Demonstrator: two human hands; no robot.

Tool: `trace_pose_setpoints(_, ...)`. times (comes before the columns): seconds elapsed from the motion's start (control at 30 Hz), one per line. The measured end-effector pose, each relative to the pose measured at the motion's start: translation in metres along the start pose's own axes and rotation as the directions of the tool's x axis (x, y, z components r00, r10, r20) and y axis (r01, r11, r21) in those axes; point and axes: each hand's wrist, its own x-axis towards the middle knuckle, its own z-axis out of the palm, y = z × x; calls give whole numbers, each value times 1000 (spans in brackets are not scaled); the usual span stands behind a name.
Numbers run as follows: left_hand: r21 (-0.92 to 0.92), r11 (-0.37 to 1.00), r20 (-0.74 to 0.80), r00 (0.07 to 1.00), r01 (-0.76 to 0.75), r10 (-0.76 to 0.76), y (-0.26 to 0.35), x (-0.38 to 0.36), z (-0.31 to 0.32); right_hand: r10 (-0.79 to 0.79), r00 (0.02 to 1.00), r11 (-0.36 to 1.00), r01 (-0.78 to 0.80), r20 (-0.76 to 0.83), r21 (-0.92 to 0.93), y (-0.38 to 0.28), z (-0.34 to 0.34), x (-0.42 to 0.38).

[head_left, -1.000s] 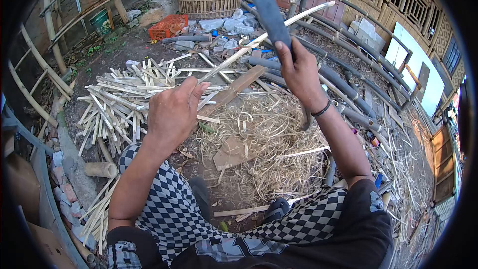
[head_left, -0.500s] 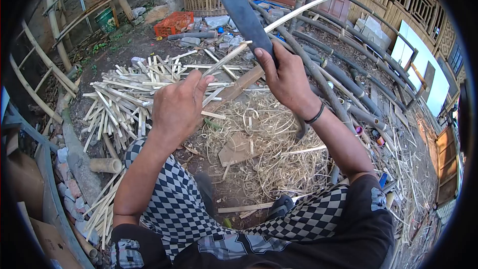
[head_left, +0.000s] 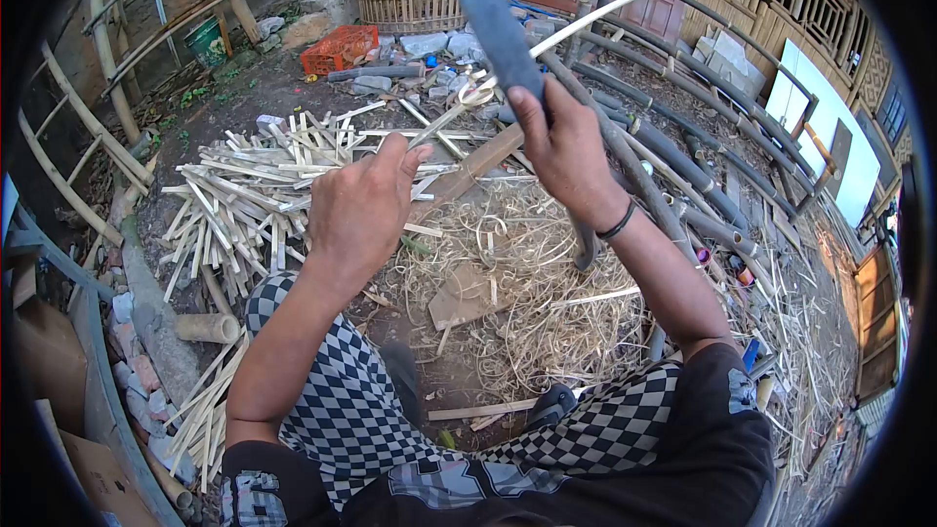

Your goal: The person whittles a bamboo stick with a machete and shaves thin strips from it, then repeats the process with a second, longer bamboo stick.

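One pale strip (head_left: 605, 16) slanted from upper centre to the upper right of the frame, its lower end gripped by the left hand (head_left: 361, 203); the right hand (head_left: 568, 151) was closed round a broad knife (head_left: 495, 24) crossing the strip. Curled shavings (head_left: 551, 327) lay below centre.

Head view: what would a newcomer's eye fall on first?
Probably the large dark knife at top centre, gripped in the right hand and crossing a long pale strip that the left hand holds. Below the hands, a tangle of curled shavings covers the ground; left of that lies a pile of pale sticks.
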Motion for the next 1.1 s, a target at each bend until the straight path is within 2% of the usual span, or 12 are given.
trace_pose_setpoints(0.03, -19, 1000, -3, 1000, -5, 5, 1, 0, 3, -74, 997, 996, 74, 5, -44, -2, 7, -7)
trace_pose_setpoints(0.1, -26, 1000, -17, 1000, -17, 17, 0, 3, 3, -83, 996, 994, 82, 21, 71, -1, 9, -5)
trace_pose_setpoints(0.17, 30, 999, 20, 1000, 12, -12, -2, 2, 2, -65, 995, 998, 64, 78, 15, 7, 3, 2)
trace_pose_setpoints(0.3, -4, 1000, 2, 1000, 2, -2, 7, 5, -2, 35, 998, 997, -38, 46, 64, -2, 7, -3)
trace_pose_setpoints(0.37, -33, 999, -14, 1000, -21, 21, 3, -1, 8, -89, 976, 996, 93, 198, -10, -14, 23, -28)
trace_pose_setpoints(0.47, -18, 999, -16, 999, -51, 50, -3, 0, 1, -32, 970, 999, 23, 242, 42, -22, 19, -24)
trace_pose_setpoints(0.63, -56, 997, -18, 999, -47, 46, -15, -5, -1, 36, 999, 999, -36, 37, -1, -4, -15, -1)
trace_pose_setpoints(0.73, -169, 985, 27, 999, -26, 31, -20, -5, -2, 63, 996, 998, -62, -65, 17, 12, -30, 10)
trace_pose_setpoints(0.8, -391, 917, 115, 993, 81, -39, -16, -5, -7, 49, 993, 998, -45, -110, 37, 22, -39, 15)
trace_pose_setpoints(0.9, -489, 867, 148, 989, 93, -22, -17, -4, -5, 73, 985, 996, -64, -157, 63, 26, -52, 21)
trace_pose_setpoints(0.97, -482, 869, 182, 983, 108, -21, -15, -3, -9, 130, 969, 986, -149, -208, -79, 37, -67, 30)
trace_pose_setpoints(1.1, -400, 909, 258, 966, 114, -8, -17, -2, -5, 196, 930, 978, -209, -310, -11, 51, -82, 44)
